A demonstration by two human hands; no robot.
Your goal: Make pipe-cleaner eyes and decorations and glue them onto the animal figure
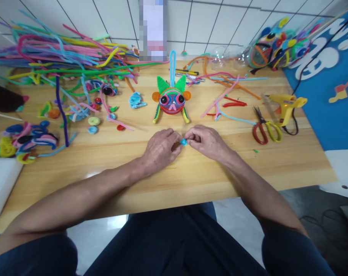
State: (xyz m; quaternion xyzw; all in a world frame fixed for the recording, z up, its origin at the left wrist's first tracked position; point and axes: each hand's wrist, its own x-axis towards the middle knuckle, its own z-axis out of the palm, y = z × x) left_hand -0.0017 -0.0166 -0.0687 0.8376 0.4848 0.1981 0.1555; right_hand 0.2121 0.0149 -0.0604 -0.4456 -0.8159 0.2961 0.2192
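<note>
My left hand (161, 147) and my right hand (207, 141) rest together on the wooden table (191, 180), near its front edge. Both pinch a small light-blue pipe-cleaner coil (183, 142) between their fingertips. Just beyond the hands stands a pipe-cleaner animal head (171, 100) with green ears, orange side coils, ringed dark eyes and a tall light-blue loop on top.
A heap of coloured pipe cleaners (61, 57) fills the back left, with small coils (93, 121) and curled pieces (24, 140) nearer. Loose stems (225, 96), red-and-yellow scissors (263, 128) and a yellow glue gun (286, 107) lie right. A clear bag of craft pieces (277, 44) sits back right.
</note>
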